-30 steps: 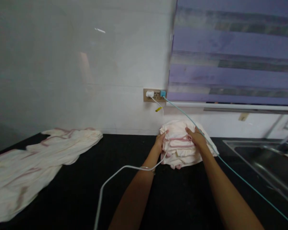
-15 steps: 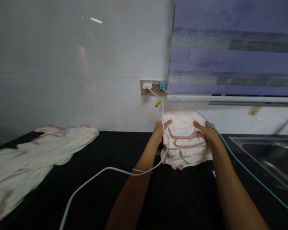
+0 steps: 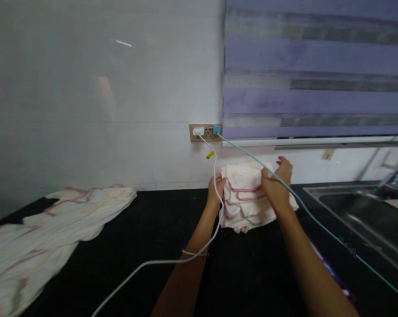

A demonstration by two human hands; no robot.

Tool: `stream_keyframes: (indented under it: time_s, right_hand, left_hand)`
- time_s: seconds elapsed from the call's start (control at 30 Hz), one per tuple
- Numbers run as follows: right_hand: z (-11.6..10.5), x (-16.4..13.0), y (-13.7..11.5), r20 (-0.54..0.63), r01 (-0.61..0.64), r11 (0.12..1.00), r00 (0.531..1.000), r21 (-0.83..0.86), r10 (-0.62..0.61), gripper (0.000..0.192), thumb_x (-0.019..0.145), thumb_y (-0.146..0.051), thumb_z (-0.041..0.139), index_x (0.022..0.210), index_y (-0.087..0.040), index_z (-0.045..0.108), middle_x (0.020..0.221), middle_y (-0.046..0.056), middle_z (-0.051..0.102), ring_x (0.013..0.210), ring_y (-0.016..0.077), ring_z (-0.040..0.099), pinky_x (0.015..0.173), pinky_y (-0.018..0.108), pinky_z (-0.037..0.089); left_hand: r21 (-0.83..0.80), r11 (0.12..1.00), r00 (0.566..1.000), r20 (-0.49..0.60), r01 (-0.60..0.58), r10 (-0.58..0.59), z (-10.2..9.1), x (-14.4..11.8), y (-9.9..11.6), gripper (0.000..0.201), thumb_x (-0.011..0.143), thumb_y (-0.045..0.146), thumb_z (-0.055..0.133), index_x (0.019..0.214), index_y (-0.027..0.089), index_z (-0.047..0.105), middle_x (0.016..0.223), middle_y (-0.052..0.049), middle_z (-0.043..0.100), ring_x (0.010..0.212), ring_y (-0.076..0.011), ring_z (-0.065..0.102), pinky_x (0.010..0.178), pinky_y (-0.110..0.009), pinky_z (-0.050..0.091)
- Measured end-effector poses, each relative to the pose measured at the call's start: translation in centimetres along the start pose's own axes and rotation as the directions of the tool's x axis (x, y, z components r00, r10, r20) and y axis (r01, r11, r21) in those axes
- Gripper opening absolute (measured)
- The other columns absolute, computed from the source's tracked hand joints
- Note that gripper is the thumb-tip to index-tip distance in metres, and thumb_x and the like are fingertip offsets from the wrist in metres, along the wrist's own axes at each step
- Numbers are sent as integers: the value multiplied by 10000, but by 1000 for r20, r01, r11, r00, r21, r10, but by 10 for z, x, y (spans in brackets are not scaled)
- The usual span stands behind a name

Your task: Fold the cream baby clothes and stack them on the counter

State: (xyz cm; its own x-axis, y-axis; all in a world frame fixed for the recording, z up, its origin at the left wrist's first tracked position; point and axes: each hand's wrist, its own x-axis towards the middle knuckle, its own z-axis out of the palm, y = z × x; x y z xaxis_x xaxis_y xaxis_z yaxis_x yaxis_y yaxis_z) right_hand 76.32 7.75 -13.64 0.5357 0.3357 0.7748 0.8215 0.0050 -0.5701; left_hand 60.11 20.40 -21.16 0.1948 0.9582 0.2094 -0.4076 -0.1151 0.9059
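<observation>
A folded stack of white cloth with pink trim (image 3: 248,207) lies on the black counter against the wall. My left hand (image 3: 216,189) grips the stack's left edge, its fingers partly hidden behind the fabric and the white cable. Over the stack's upper right side is my right hand (image 3: 278,182), fingers apart and raised; whether its lower edge touches the cloth is hard to tell. Another white cloth with pink trim (image 3: 69,229) is spread loosely along the left of the counter.
A white cable (image 3: 146,263) and a teal cable (image 3: 304,204) run from the wall socket (image 3: 208,132) across my arms. At the right is a metal sink (image 3: 347,211). A phone-like object with a lit edge (image 3: 331,268) lies beside my right forearm. A purple striped blind (image 3: 304,101) hangs above.
My right hand has let go of the stack's right side and lifted, its fingers spreading. The left thumb has moved off the top to the left edge. The view has shifted slightly right.
</observation>
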Motion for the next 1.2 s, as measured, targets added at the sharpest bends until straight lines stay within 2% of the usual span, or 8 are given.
stream_keyframes:
  time_s: [0.07,0.27,0.5,0.73,0.8,0.93,1.0,1.2]
  right_hand:
    - [6,-36,-20,-55,51,995,997,91,-46,479,870,-273,490,1323,-117,464,1258,182,524,1206,291,491,1072,474,416]
    - [23,-144,-31,97,288,934,945,211,-313,274,946,-200,424,1193,-171,540,1070,127,586,1059,268,545,936,469,493]
    - [14,-173,-21,138,299,929,933,218,-333,148,982,-211,430,1045,-196,564,966,100,600,959,258,564,866,439,498]
    - [1,-196,-26,253,49,918,954,394,-160,217,976,-268,430,1136,-186,551,1007,111,645,951,245,624,852,390,510]
    - [-11,-208,-32,360,19,915,916,402,-177,188,951,-255,436,1060,-194,576,954,90,659,890,228,631,807,356,506]
    - [-41,-235,-43,634,13,935,732,354,-250,163,898,-220,445,862,-210,603,821,47,662,767,193,617,725,302,465]
    - [-58,-246,-46,702,19,956,674,293,-229,183,899,-233,458,835,-209,628,825,53,685,789,198,623,743,301,452]
    - [-99,-261,-45,735,-2,985,667,172,-126,211,906,-247,470,879,-202,675,863,59,723,828,202,643,770,291,435]
  left_hand:
    - [68,997,996,-86,-29,35,-13,-15,1,288,748,334,754,960,175,641,837,-30,701,829,-195,676,769,-284,506]
    - [205,973,964,-223,-103,149,-57,-64,9,186,741,352,669,819,187,636,841,-50,674,819,-188,639,733,-278,488]
    - [284,958,980,-175,-36,89,-91,-132,9,180,721,379,621,733,201,595,704,-21,626,596,-149,566,498,-211,384]
    - [391,920,999,34,4,-18,-105,-194,19,124,760,313,598,764,190,612,688,-14,654,557,-139,569,537,-236,421]
    - [520,852,989,147,-58,-22,-107,-214,25,122,811,230,529,798,191,644,743,-24,677,667,-162,620,638,-266,471]
    - [759,607,957,289,-237,12,-109,-256,41,220,849,130,502,853,207,708,947,-53,717,975,-207,651,922,-343,493]
    - [782,552,942,334,-290,20,-111,-276,47,235,881,135,510,933,213,726,1057,-63,725,1095,-214,633,1016,-364,476]
    - [796,448,871,486,-408,-70,-120,-323,59,294,940,196,537,1167,232,719,1459,-46,605,1432,-225,449,1231,-418,327]
